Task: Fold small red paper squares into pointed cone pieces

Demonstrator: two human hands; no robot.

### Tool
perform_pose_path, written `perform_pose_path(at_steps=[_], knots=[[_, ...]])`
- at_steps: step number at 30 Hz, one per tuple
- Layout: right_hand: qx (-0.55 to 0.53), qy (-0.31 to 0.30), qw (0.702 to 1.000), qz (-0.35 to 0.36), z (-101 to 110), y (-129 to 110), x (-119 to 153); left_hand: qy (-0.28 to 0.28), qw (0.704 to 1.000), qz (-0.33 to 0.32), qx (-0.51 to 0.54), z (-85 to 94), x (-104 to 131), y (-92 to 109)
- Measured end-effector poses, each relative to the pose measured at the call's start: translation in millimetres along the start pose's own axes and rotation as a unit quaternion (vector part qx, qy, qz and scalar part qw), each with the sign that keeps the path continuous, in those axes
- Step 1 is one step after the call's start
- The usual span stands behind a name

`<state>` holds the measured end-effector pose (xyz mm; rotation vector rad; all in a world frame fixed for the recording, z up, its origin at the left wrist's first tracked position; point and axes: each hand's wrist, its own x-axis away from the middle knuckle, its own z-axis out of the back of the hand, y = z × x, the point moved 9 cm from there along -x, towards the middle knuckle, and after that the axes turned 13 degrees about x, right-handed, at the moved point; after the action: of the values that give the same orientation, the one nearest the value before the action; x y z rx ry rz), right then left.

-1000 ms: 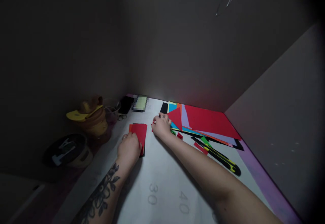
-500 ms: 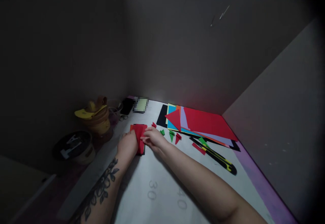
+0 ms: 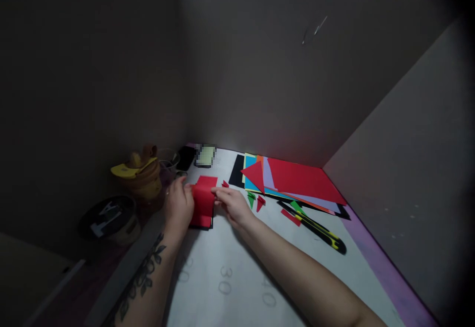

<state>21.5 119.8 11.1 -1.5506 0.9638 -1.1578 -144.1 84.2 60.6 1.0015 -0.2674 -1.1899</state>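
A red sheet of paper lies over a small stack with orange and black edges showing beneath it. Its far part is raised or folded, with a crease across it. My right hand pinches the sheet's right edge between thumb and fingertips. My left hand rests at the stack's left side, fingers loosely apart and holding nothing I can see. Right of the stack are small folded paper pieces, among them a green one and a red one.
Coloured sheets are piled at the back right. A black-and-yellow utility knife lies in front, near green and red scraps. Along the left stand a yellow-brown pot, a dark-topped round container and a clear cup. Grey walls enclose the table.
My left hand has slid left off the red sheet and its fingers have loosened. The right hand has shifted slightly right, now gripping the sheet's edge. More of the red paper shows.
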Motion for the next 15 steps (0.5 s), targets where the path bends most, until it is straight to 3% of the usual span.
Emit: perform_pose_path(at_steps=[2,3,4,6,7,9,11,15], knots=[[-0.006,0.016,1.000,0.022,27.6,-6.6,15.6,0.014,0.990,-0.014,0.138,-2.9,5.8,8.3],[0.007,0.015,0.999,0.044,40.6,-10.1,25.3,-0.014,0.975,0.012,0.222,-13.2,11.0,9.7],[0.026,0.010,0.998,0.057,52.6,-10.6,35.6,-0.075,0.945,0.062,0.313,-31.6,19.5,11.0],[0.087,0.004,0.993,0.082,74.7,-7.1,56.9,-0.271,0.834,0.160,0.454,-79.9,52.3,29.2],[0.123,0.004,0.988,0.098,84.6,-4.4,67.4,-0.340,0.780,0.190,0.489,-95.8,70.7,41.0],[0.210,-0.005,0.969,0.131,98.2,3.4,85.7,-0.396,0.729,0.220,0.514,-111.9,95.9,55.7],[0.294,-0.021,0.935,0.196,103.6,6.7,101.0,-0.423,0.719,0.238,0.498,-122.0,112.0,59.9],[0.429,-0.076,0.837,0.333,92.6,8.0,122.5,-0.413,0.741,0.240,0.471,-130.5,117.0,55.1]])
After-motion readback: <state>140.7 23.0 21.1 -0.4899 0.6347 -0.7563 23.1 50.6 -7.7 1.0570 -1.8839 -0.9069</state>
